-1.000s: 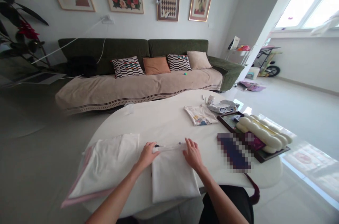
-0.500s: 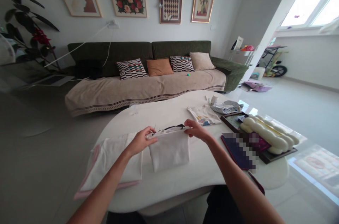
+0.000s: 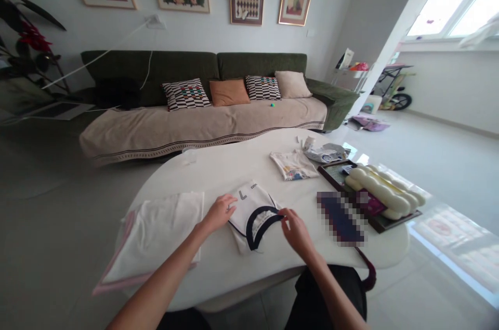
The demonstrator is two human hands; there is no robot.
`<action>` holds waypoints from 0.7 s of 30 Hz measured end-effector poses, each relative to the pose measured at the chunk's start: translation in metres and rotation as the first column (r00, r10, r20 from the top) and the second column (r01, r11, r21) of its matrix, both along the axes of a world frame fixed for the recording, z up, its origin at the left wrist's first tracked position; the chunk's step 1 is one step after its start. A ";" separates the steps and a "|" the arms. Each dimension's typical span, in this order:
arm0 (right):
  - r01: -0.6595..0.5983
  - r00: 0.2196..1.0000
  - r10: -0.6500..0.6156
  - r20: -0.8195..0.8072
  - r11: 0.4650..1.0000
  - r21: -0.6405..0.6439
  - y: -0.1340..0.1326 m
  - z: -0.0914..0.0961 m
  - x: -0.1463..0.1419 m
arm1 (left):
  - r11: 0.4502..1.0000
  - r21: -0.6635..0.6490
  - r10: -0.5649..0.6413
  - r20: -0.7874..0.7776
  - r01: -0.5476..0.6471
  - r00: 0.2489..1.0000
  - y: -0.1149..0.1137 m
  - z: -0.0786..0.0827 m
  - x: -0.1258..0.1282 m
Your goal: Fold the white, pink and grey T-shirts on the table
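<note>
A folded white shirt with a dark navy collar [image 3: 252,211] lies on the white oval table [image 3: 241,169] in front of me, collar side up. My left hand [image 3: 219,212] pinches its left edge. My right hand [image 3: 295,228] grips the collar's right side with closed fingers. A larger folded white garment with pink trim [image 3: 156,239] lies to the left of my left hand.
A small folded printed shirt [image 3: 294,165] and crumpled packaging [image 3: 325,154] sit at the table's far right. A dark tray [image 3: 397,218] holds a cream wavy cushion [image 3: 384,190]. A blurred dark item [image 3: 341,216] lies beside it. A green sofa [image 3: 202,96] stands behind.
The shirt, lifted by its top edge half a second ago, has been flipped and laid down nearer me, navy collar now facing up. Both hands came down with it.
</note>
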State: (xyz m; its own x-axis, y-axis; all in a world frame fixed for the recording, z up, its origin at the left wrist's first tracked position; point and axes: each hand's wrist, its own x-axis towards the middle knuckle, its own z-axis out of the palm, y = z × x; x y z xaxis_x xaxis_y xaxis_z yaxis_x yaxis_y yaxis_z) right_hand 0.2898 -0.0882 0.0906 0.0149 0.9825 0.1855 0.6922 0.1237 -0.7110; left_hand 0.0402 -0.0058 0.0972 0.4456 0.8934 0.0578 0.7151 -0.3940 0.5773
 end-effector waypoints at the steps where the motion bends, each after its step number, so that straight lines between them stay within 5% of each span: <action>1: -0.038 0.999 0.037 0.020 0.999 0.011 -0.005 -0.004 -0.022 | 0.997 0.012 0.075 -0.041 -0.075 0.996 0.010 -0.010 0.001; 4: -0.222 0.964 0.215 0.153 0.975 0.027 -0.016 -0.017 -0.087 | 0.982 0.066 0.186 -0.150 -0.178 0.971 0.023 -0.033 0.003; 7: -0.315 0.884 0.295 0.362 0.949 -0.005 -0.025 -0.029 -0.119 | 0.973 0.140 0.207 -0.196 -0.181 0.959 0.014 -0.041 -0.006; 13: -0.291 0.854 0.257 0.453 0.957 0.007 -0.023 -0.029 -0.056 | 0.992 0.072 0.122 -0.244 -0.108 0.962 -0.050 -0.032 -0.029; 15: -0.220 0.849 0.202 0.488 0.975 -0.020 -0.009 -0.028 -0.027 | 1.000 -0.003 0.007 -0.217 -0.007 0.976 -0.079 -0.030 -0.012; 18: -0.110 0.844 0.132 0.519 0.991 -0.073 0.019 -0.027 0.002 | 0.984 -0.128 -0.140 -0.158 0.121 0.977 -0.116 -0.031 0.046; 21: -0.008 0.847 0.058 0.529 0.995 -0.096 0.044 -0.026 0.015 | 0.974 -0.219 -0.096 -0.201 0.051 0.975 -0.134 -0.028 0.111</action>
State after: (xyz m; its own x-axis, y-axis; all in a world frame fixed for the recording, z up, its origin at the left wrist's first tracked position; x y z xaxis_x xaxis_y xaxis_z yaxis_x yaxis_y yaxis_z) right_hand 0.3045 -0.0439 0.0645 -0.0944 0.9931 0.0696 0.9634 0.1087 -0.2451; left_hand 0.1516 -0.1394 0.0695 0.4921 0.8396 -0.2300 0.8024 -0.3351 0.4939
